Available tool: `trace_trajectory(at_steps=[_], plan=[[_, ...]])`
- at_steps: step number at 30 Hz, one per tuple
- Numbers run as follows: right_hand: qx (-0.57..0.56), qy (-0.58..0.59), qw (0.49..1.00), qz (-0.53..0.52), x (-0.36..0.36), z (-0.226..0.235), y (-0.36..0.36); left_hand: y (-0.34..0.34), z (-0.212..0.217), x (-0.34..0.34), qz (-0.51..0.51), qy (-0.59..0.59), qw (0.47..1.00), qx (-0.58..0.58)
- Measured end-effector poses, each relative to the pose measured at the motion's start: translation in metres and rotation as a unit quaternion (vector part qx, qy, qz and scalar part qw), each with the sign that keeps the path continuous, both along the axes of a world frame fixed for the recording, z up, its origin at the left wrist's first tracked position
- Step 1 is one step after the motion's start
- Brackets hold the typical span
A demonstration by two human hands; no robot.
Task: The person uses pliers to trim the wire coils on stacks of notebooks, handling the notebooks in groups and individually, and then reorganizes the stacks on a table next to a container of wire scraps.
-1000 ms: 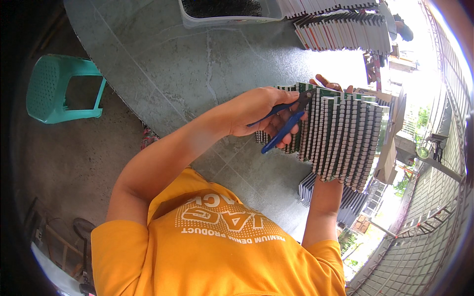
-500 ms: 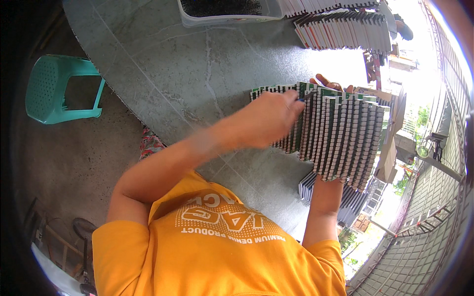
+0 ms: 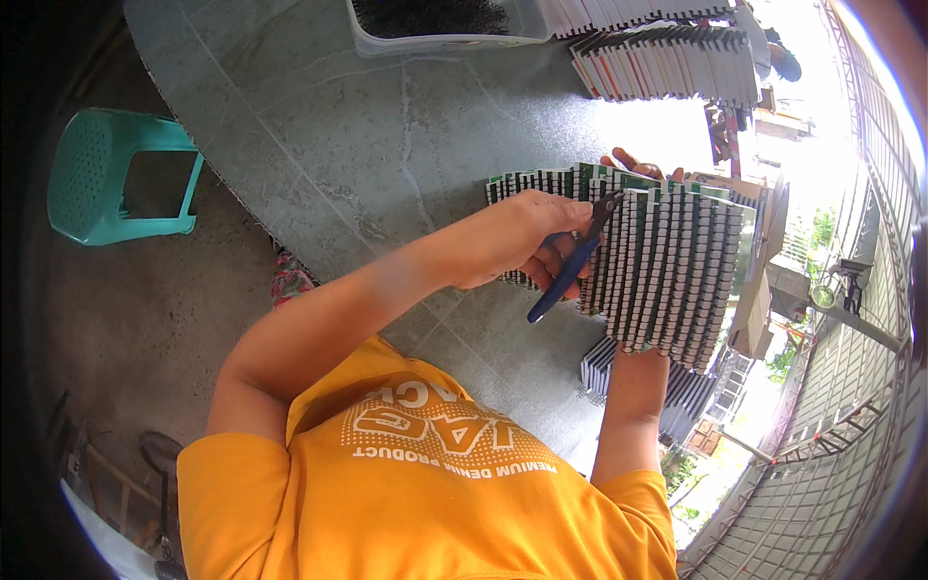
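My left hand [image 3: 541, 242] is closed around blue-handled cutting pliers [image 3: 565, 280]. Their dark jaws touch or nearly touch the top edge of a fanned stack of spiral-bound notebooks [image 3: 667, 271], where the black coil ends show; exact contact cannot be made out. The notebooks overlap in rows, with green-and-white edges between the black coils. Beneath and behind the stack, my right hand [image 3: 633, 166] supports it; only its fingertips show past the far edge, and its forearm comes up from below.
A grey marbled table [image 3: 319, 126] lies under the work. At its far side stand a white tub [image 3: 454, 43] of black coils and a row of bound notebooks [image 3: 667, 68]. More notebooks [image 3: 599, 367] lie below the held stack. A green plastic stool [image 3: 92, 184] stands at left.
My left hand has turned and drawn slightly back left, so the pliers' handles and jaws now show. The notebook stack has shifted slightly left in the picture.
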State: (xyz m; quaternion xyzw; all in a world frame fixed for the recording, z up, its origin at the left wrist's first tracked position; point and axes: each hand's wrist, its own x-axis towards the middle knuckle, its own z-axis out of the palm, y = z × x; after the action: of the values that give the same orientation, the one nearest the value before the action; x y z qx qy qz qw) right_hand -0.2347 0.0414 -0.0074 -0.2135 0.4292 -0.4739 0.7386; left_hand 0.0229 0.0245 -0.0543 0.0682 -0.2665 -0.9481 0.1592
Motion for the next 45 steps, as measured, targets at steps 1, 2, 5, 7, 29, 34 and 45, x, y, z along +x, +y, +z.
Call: trace_trajectory(at_steps=[1,2,5,7,29,34,45], plan=[[-0.006,-0.010,1.000,0.003,0.003,0.002,0.000,-0.001,0.002,0.000,-0.012,0.005,1.000,0.019],[0.011,0.052,0.998,-0.044,0.007,0.008,0.005,-0.003,0.004,0.001,-0.032,0.007,0.998,0.047],[-0.005,0.037,0.999,-0.033,0.002,0.006,0.007,-0.002,0.005,-0.004,0.031,-0.065,0.992,-0.107],[-0.013,0.013,1.000,-0.024,-0.002,0.004,0.010,0.011,0.004,-0.014,0.228,-0.193,0.817,-0.494],[-0.169,0.081,0.980,0.063,-0.016,0.032,0.006,0.000,0.019,0.010,0.165,-0.233,0.841,-0.460],[-0.169,0.073,0.982,0.039,-0.015,0.043,0.013,0.002,0.036,0.014,0.007,-0.075,0.992,-0.104],[-0.170,0.029,0.985,0.014,-0.013,0.039,0.013,0.011,0.043,0.004,0.187,-0.295,0.740,-0.575]])
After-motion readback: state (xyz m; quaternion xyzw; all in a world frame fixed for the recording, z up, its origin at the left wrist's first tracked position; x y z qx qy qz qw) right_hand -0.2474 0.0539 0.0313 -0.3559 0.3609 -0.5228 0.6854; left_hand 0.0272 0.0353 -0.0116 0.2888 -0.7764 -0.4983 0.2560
